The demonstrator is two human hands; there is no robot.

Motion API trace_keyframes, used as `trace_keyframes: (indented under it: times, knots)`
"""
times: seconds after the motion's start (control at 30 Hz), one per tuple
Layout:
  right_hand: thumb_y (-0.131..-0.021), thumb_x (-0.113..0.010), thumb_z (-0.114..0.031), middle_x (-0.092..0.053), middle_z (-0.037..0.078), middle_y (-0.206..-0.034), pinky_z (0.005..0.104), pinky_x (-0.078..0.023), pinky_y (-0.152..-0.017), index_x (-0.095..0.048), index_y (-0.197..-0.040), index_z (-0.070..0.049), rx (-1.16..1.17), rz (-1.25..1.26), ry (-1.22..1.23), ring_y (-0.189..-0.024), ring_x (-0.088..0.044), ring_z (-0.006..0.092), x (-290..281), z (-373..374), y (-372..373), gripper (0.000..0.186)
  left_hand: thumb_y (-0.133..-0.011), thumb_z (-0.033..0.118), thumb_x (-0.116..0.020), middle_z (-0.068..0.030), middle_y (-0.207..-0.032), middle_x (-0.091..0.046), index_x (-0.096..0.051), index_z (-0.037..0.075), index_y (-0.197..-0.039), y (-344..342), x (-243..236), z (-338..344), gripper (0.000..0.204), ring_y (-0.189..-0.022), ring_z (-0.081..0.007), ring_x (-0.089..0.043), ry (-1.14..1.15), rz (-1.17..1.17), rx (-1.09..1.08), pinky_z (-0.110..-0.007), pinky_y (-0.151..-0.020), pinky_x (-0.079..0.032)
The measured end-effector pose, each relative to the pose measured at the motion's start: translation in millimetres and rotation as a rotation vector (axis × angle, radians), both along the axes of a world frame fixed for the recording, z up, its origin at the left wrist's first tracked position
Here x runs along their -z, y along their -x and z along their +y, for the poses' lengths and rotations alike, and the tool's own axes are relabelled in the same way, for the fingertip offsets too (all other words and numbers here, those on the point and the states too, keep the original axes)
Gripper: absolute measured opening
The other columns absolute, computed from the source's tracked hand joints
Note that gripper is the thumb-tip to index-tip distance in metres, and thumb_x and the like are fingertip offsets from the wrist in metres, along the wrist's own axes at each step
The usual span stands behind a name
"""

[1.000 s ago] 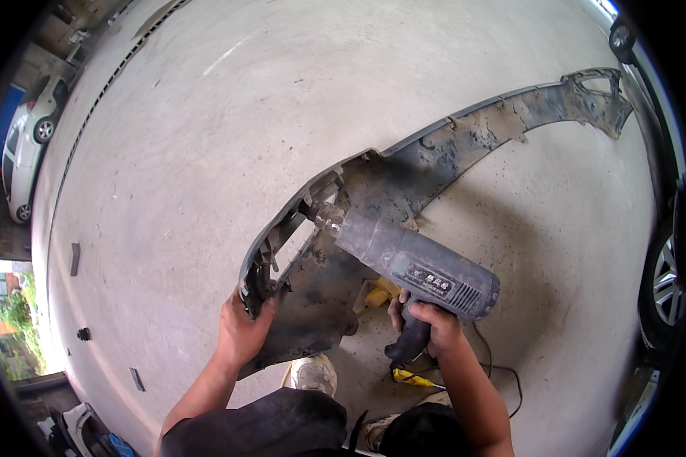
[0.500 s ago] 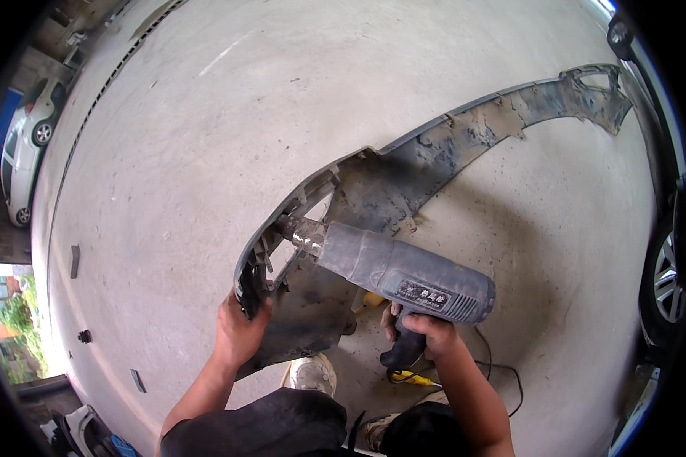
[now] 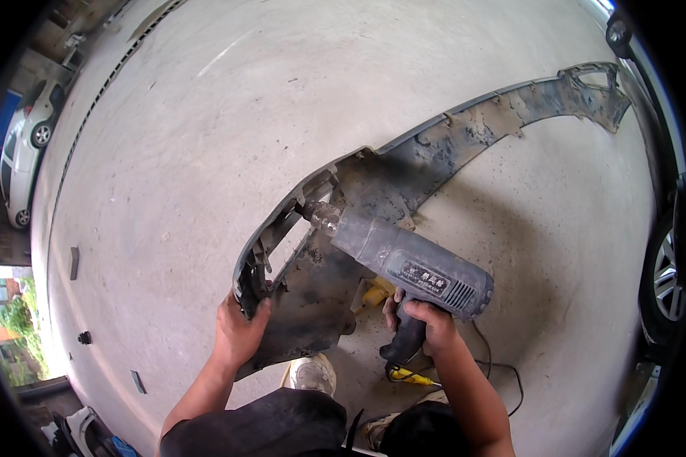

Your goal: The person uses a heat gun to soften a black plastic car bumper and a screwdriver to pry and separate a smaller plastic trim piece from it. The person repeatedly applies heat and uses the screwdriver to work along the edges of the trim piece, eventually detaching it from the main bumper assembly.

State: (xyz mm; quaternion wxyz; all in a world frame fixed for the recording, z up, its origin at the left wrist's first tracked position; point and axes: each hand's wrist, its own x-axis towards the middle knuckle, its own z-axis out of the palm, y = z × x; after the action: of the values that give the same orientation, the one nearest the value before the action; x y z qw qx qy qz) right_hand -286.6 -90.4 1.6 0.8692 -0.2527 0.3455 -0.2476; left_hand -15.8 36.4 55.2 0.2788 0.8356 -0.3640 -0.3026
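A long, dirty dark car bumper curves from near my feet toward the far right, its hollow inner side facing me. My left hand is closed round the bumper's near left end, thumb on the inside and fingers out of sight behind it. In my right hand is a grey heat gun, held by its pistol grip. Its metal nozzle points left at the bumper's inner edge, by the upper end of a long opening. Whether the nozzle touches the plastic I cannot tell.
A yellow object, partly hidden, lies beside the bumper. A yellow-handled tool and a black cord are on the floor near my shoes. Small dark pieces lie leftward. Cars stand at the right and far left.
The heat gun's nozzle has shifted right and up along the bumper's inner edge, and the gun tilts more steeply. My left hand and the bumper have hardly moved.
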Motion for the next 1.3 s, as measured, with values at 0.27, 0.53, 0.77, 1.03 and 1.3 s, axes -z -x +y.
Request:
trace_keyframes:
  times: [0.27,0.53,0.77,1.03,1.3]
  knots:
    - [-0.073,-0.069,-0.029,-0.062,0.015,-0.083,0.0322,-0.048,-0.064,-0.057,-0.099,-0.006,-0.065,-0.015,0.038,-0.071,-0.062,0.0230,0,2,5,0.036,-0.085,0.014,-0.066,-0.0198,-0.098,-0.071,-0.063,-0.003,-0.110,0,0,0,0.031,-0.095,-0.0330,-0.069,-0.015,-0.035,0.005,-0.039,-0.086,-0.051]
    - [-0.072,-0.070,-0.027,-0.062,0.016,-0.083,0.0331,-0.048,-0.065,-0.057,-0.097,-0.006,-0.107,-0.016,0.011,-0.071,-0.062,0.0243,-1,0,14,0.036,-0.085,0.016,-0.066,-0.0211,-0.098,-0.070,-0.062,-0.001,-0.111,0,0,0,0.032,-0.096,-0.0348,-0.068,-0.016,-0.018,0.006,-0.039,-0.085,-0.051]
    - [-0.068,-0.069,-0.031,-0.060,0.016,-0.077,0.0324,-0.048,-0.062,-0.055,-0.095,-0.006,-0.021,0.063,0.032,-0.068,-0.061,0.0244,1,-1,5,0.039,-0.083,0.020,-0.067,-0.0243,-0.101,-0.068,-0.058,-0.001,-0.118,-5,-4,3,0.043,-0.099,-0.0399,-0.065,0.030,0.020,0.030,-0.041,-0.086,-0.050]
    - [-0.066,-0.072,-0.031,-0.060,0.018,-0.087,0.0403,-0.050,-0.063,-0.052,-0.099,-0.006,-0.075,0.021,-0.035,-0.068,-0.060,0.0289,31,-6,48,0.046,-0.080,0.021,-0.070,-0.0245,-0.107,-0.067,-0.056,-0.002,-0.124,-19,-9,4,0.052,-0.099,-0.0339,-0.066,0.047,0.241,0.076,-0.038,-0.086,-0.051]
    - [-0.074,-0.069,-0.030,-0.059,0.016,-0.095,0.0447,-0.047,-0.073,-0.050,-0.103,-0.007,-0.197,-0.097,-0.165,-0.078,-0.058,0.0303,38,-18,70,0.042,-0.080,0.019,-0.070,-0.0214,-0.109,-0.064,-0.057,0.000,-0.122,-24,-1,15,0.048,-0.100,-0.0369,-0.064,0.154,0.306,0.126,-0.041,-0.084,-0.053]
